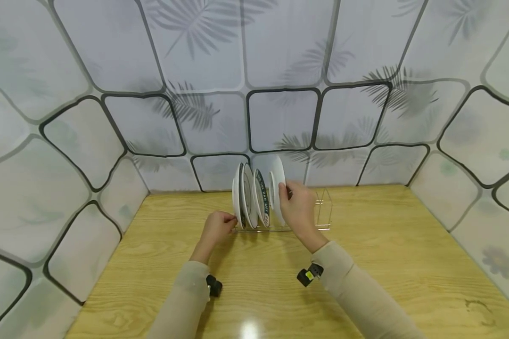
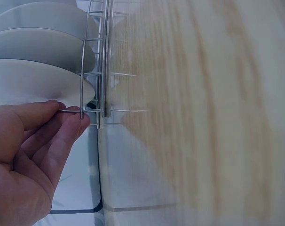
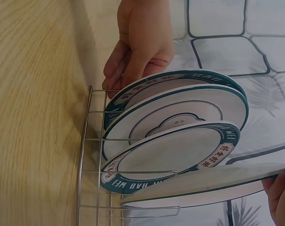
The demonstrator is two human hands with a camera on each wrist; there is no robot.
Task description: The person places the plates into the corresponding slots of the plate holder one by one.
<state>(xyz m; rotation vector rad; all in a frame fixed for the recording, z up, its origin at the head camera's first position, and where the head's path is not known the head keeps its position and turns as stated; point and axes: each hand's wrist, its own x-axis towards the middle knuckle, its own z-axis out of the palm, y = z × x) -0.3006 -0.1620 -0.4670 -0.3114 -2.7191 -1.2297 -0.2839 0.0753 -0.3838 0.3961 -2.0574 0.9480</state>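
Observation:
A wire dish rack (image 1: pixel 324 207) stands on the wooden table with three green-rimmed plates upright in its left part. The outermost of these plates (image 3: pixel 147 87) is beside my left hand (image 1: pixel 216 226), which pinches the rack's wire end between thumb and fingers, plainest in the left wrist view. Lettering runs round the rim of the third plate (image 1: pixel 261 197). My right hand (image 1: pixel 299 205) grips the edge of a fourth, white plate (image 3: pixel 203 183). That plate leans between the rack wires, its lower edge down among them in the right wrist view.
The wooden table (image 1: pixel 254 282) runs up to a wall covering (image 1: pixel 280 117) with a rounded-square and leaf pattern, which also closes off both sides. Wire dividers of the rack stand to the right of my right hand. Each wrist carries a small black device (image 1: pixel 309 274).

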